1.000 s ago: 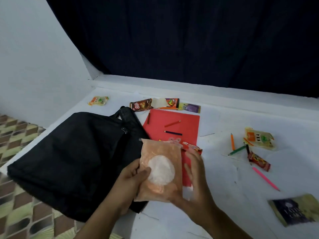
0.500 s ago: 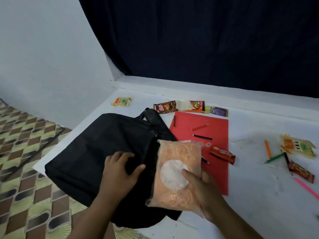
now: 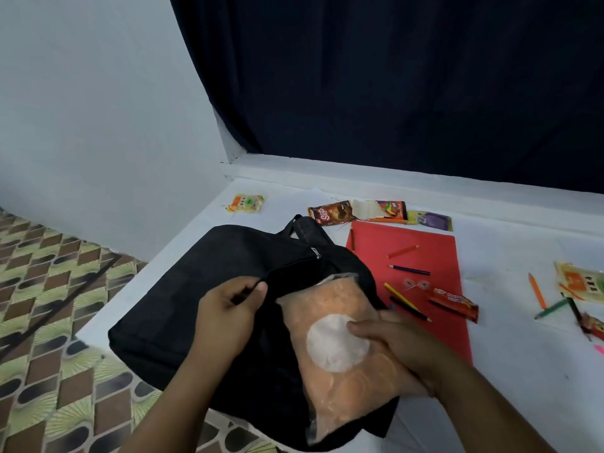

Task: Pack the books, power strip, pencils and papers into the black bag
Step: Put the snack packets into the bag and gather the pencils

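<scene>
Bag (image 3: 196, 289) mouth pinched open by left hand (image 3: 228, 308); packet (image 3: 340, 348) gripped by right hand (image 3: 395, 348). Risk: packet snagged on narrow opening, likely dropped.

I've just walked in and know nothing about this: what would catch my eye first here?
Probably the orange snack packet in the middle, held by the right hand over the black bag, whose opening the left hand pulls wide. Next, the red sheet to the right, with pencils scattered on it.
</scene>
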Motion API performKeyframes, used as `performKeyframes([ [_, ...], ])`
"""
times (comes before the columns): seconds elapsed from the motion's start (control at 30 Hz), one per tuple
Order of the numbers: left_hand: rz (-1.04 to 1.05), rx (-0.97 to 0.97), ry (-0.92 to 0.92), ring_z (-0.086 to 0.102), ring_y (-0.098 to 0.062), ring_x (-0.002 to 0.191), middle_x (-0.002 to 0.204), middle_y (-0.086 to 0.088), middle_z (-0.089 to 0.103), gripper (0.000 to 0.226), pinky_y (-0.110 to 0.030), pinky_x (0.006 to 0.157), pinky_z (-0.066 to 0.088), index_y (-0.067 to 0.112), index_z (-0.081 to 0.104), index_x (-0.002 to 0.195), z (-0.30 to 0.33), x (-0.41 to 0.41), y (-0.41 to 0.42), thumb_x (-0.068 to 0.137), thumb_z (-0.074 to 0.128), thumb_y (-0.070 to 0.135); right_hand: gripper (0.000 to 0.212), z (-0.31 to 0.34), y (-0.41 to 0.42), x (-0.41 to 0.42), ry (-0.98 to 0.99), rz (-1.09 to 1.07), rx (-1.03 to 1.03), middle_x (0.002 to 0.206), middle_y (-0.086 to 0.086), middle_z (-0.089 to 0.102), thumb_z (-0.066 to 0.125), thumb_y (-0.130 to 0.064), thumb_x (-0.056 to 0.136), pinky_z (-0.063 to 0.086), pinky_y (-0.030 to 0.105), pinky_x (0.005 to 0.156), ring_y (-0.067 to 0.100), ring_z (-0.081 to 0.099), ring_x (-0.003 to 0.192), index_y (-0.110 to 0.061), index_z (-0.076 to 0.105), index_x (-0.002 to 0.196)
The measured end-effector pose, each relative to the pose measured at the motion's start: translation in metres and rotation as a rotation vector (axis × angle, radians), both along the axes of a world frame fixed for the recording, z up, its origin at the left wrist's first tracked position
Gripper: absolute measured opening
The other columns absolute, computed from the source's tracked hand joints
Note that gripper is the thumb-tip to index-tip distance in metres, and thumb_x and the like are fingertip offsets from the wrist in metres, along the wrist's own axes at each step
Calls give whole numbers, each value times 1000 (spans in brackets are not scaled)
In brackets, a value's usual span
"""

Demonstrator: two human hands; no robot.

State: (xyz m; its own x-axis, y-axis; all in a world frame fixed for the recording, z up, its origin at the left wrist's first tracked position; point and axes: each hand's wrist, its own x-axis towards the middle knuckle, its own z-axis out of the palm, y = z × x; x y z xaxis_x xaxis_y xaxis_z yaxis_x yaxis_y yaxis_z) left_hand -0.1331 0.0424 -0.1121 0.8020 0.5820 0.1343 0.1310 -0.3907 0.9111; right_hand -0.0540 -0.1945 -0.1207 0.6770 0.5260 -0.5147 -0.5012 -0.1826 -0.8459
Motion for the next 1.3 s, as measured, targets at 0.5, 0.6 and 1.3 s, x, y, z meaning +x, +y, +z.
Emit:
performKeyframes([
  [0.5,-262,450,42,62,-12,69,67,7,59,20,-19,63,45,22,72,71,10,-13,7,90,72,14,16,-36,117,44,-124,-236,20,98,22,74,63,-6,87,55,48,88,39,71,94,-1,73,98],
  [0.6,-207,538,57,59,-2,72,77,12,64,10,-9,68,43,22,73,81,12,-14,10,88,73,15,14,-36,127,54,-108,-309,65,94,24,74,62,0,87,55,43,77,35,71,84,4,73,95],
  [1.3,-51,61,-68,71,-17,75,78,3,75,18,-29,72,55,21,78,82,36,-18,17,93,69,9,35,-20,171,7,56,-61,273,98,19,68,40,18,90,59,27,64,28,68,87,-1,61,112],
])
